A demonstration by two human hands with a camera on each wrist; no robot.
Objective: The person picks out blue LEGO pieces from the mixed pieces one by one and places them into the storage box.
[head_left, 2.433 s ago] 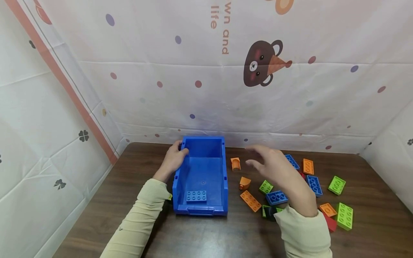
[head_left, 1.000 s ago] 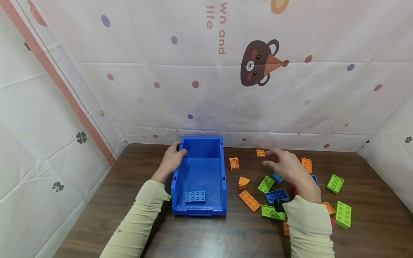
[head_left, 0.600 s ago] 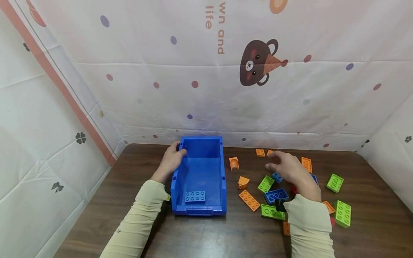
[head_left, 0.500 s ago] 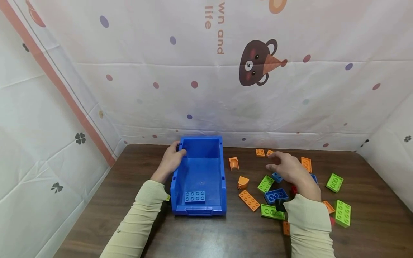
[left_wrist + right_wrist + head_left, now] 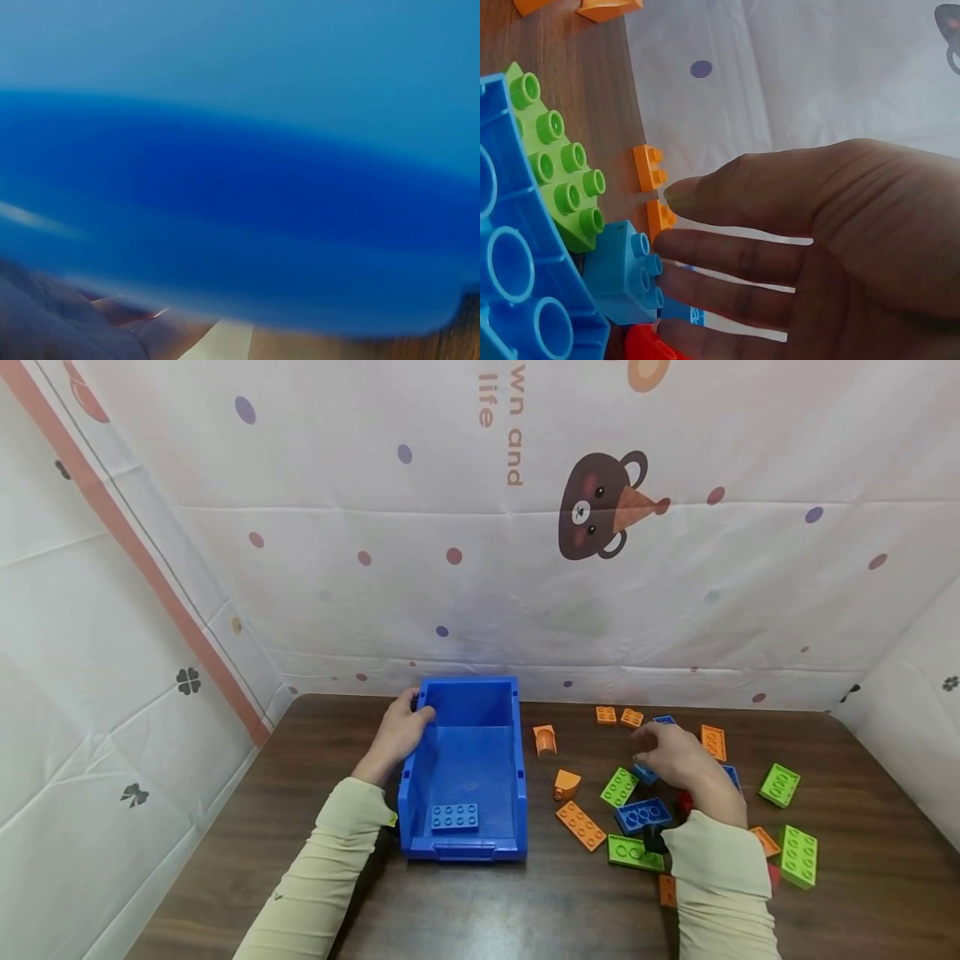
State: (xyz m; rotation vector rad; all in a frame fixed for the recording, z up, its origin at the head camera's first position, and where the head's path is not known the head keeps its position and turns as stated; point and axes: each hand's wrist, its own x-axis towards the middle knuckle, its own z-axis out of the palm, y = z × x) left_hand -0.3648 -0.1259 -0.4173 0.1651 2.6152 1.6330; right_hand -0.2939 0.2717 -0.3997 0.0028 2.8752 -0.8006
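My left hand (image 5: 397, 733) grips the left wall of a blue plastic bin (image 5: 522, 793), thumb over the rim. A light-blue toy brick (image 5: 454, 817) lies inside the bin near its front. Close up, the bin's blue plastic (image 5: 240, 202) fills most of the left wrist view. My right hand (image 5: 678, 760) hovers over loose bricks on the right, fingers fairly straight and holding nothing. In the right wrist view, its fingertips come right up to a small blue brick (image 5: 622, 274); a green brick (image 5: 559, 161) and two small orange bricks (image 5: 645, 169) are close by.
Several more bricks lie around the right arm: an orange one (image 5: 581, 825), a dark blue one (image 5: 642, 815), a green plate (image 5: 635, 852) and a green brick (image 5: 798, 857). An orange arched piece (image 5: 545, 740) sits right of the bin. A printed cloth (image 5: 465, 610) rises behind the table.
My right hand has shifted slightly right and toward me, uncovering a second small orange brick and a blue one at the back. The left hand and bin stay put.
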